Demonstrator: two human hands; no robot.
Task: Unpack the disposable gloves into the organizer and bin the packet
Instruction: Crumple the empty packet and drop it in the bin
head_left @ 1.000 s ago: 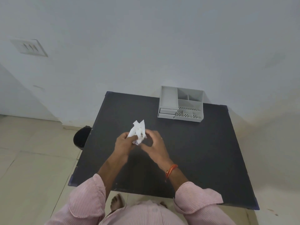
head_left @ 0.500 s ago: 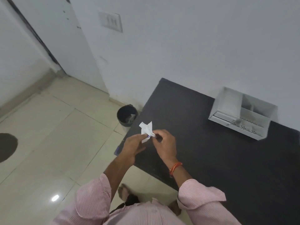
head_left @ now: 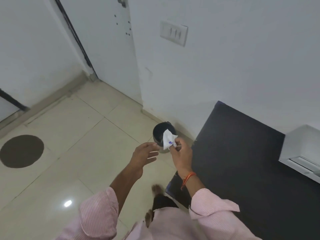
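Right hand (head_left: 181, 153) pinches the crumpled white packet (head_left: 168, 139) (blue print) over the bin (head_left: 158, 134); left hand (head_left: 144, 155) spread, empty.

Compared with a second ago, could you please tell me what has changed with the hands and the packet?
The left hand has let go of the packet and now hangs open. The right hand alone pinches it and has carried it left, off the table, to hold it over the bin on the floor. The organizer stays at the back of the table.

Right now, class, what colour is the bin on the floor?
Black, seen in the head view: the bin.
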